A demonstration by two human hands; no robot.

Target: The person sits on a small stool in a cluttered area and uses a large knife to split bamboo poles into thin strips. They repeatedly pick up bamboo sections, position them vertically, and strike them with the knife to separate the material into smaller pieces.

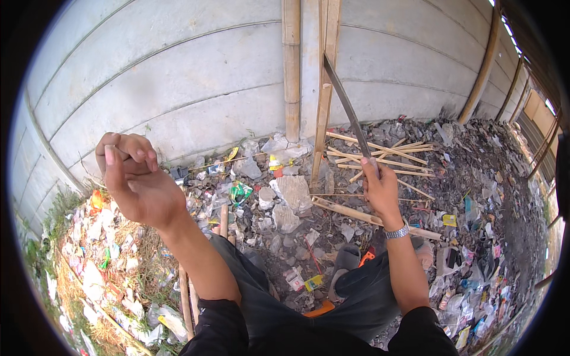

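My right hand [380, 188], with a metal watch [396, 231] on its wrist, is closed around the lower end of a long, dark-bladed machete [348, 108]. The blade slants up and to the left, and its tip meets the edge of an upright split bamboo pole [321, 127]. Whether the tip is sunk into the bamboo I cannot tell. Off to the left, my left hand [142, 181] is raised palm up. Its fingers are loosely bent and apart from the thumb, with nothing visible in them.
Behind the poles runs a grey concrete panel wall [196, 65], with a round bamboo pole [291, 77] against it. Thin bamboo strips [392, 155] lie crossed on the littered ground. A longer bamboo piece [350, 212], broken concrete chunks [295, 193] and an orange object [320, 308] lie nearer me.
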